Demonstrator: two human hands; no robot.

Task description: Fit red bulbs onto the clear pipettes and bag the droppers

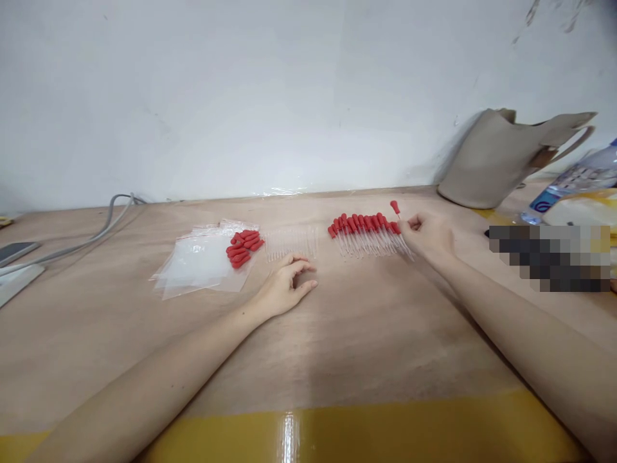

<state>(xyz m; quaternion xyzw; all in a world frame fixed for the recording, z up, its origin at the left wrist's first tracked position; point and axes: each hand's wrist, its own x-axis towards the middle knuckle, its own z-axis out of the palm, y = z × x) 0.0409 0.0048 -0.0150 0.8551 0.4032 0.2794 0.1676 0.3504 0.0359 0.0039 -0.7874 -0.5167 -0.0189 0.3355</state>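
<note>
Yellow tape [357, 429] nearest. Right hand [430, 236] pinches red-topped dropper [395, 207] by dropper row [369, 223], likely placing step; next needs careful release. Left hand [284, 287] loosely open beside clear tubes [293, 242].

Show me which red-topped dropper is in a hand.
The dropper pinched by the right hand, its red top apart from the rest; the other droppers lie side by side on the table.
</note>
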